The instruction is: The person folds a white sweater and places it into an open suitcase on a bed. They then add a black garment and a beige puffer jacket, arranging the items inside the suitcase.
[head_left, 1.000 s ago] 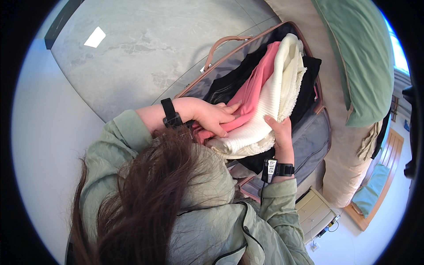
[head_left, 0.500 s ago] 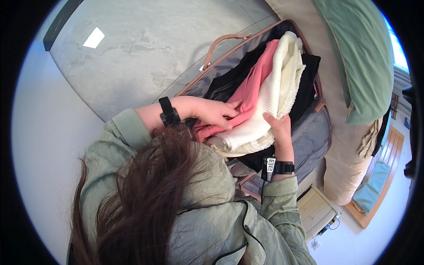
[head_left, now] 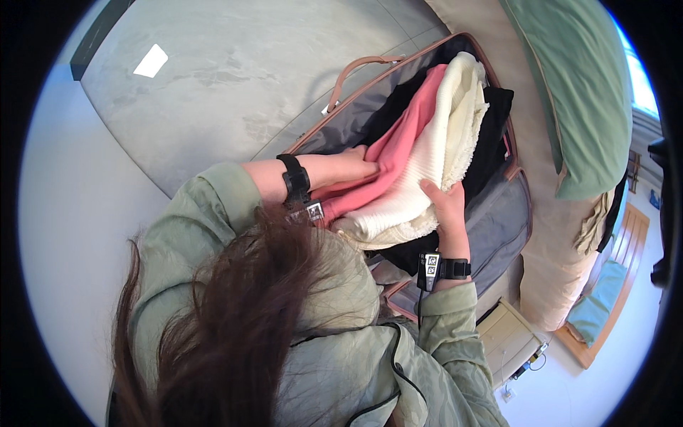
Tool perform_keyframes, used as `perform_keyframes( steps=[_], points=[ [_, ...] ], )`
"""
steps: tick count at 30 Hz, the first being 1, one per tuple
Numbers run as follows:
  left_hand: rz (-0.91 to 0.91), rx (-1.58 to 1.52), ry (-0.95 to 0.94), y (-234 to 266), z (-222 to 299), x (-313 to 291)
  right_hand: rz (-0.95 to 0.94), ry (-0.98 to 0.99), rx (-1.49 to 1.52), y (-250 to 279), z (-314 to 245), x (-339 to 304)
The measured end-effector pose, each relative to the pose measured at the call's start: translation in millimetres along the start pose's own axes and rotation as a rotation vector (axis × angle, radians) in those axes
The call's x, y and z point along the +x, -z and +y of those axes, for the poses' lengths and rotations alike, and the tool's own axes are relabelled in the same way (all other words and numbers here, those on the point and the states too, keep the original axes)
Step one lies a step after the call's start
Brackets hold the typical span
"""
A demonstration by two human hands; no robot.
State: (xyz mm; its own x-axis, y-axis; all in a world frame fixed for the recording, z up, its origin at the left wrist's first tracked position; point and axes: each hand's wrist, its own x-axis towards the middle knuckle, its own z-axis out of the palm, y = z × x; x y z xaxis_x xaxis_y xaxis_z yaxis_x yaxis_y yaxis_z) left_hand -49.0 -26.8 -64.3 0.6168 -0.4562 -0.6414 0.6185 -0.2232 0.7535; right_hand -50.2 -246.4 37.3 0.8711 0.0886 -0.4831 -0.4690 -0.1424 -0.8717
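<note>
Head view, looking straight down over the person's own dark hair (head_left: 220, 327) and the shoulders of a pale green jacket (head_left: 334, 370). In front of them an open grey suitcase (head_left: 498, 228) with a brown trim lies on the grey floor (head_left: 213, 85), its brown handle (head_left: 359, 67) arching at the far side.

A stack of folded clothes rests inside the suitcase: a pink sweater (head_left: 398, 153) lies on the left of the pile, a cream knitted sweater (head_left: 445, 153) lies against it on the right, and black clothes (head_left: 491, 142) show beneath and behind both.

The left hand (head_left: 352, 165) lies flat with its fingers stretched out, pressing on the near end of the pink sweater, not closed around it. A black band (head_left: 294, 179) circles that wrist.

The right hand (head_left: 447, 206) grips the lower right edge of the cream knitted sweater, thumb on top and fingers tucked under the fold. It too wears a black band (head_left: 452, 268) at the wrist, with a small tag beside it.

To the right of the suitcase stands a bed with a beige cover (head_left: 548, 235), and a green pillow (head_left: 576, 92) lies on it. Near the lower right corner a small wooden box (head_left: 506, 340) sits on the floor, with a cable just beside it.
</note>
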Motion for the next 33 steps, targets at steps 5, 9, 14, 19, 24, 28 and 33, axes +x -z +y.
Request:
perform_keyframes(
  steps=[5,9,14,19,24,28,33],
  points=[
    [0.04,0.506,-0.042,-7.8,22.3,-14.9,-0.004,-0.017,0.049,1.1,0.1,-0.2],
    [0.031,0.454,-0.071,-6.3,33.5,-24.0,-0.017,-0.022,0.056,1.3,-0.7,-0.3],
    [0.077,0.528,-0.156,-6.8,34.8,-31.3,-0.004,-0.036,0.059,2.3,0.4,0.5],
    [0.037,0.185,-0.004,12.4,32.3,-20.7,-0.016,-0.024,0.068,2.9,1.4,0.1],
    [0.128,0.16,0.092,24.9,15.2,-4.1,-0.024,-0.03,0.073,2.6,0.7,-0.5],
    [0.287,0.47,-0.406,26.2,9.8,-4.1,-0.026,-0.019,0.04,2.8,1.1,-0.5],
    [0.199,0.409,-0.232,30.9,23.5,-11.2,-0.014,-0.029,0.028,3.9,1.6,0.1]
  ],
)
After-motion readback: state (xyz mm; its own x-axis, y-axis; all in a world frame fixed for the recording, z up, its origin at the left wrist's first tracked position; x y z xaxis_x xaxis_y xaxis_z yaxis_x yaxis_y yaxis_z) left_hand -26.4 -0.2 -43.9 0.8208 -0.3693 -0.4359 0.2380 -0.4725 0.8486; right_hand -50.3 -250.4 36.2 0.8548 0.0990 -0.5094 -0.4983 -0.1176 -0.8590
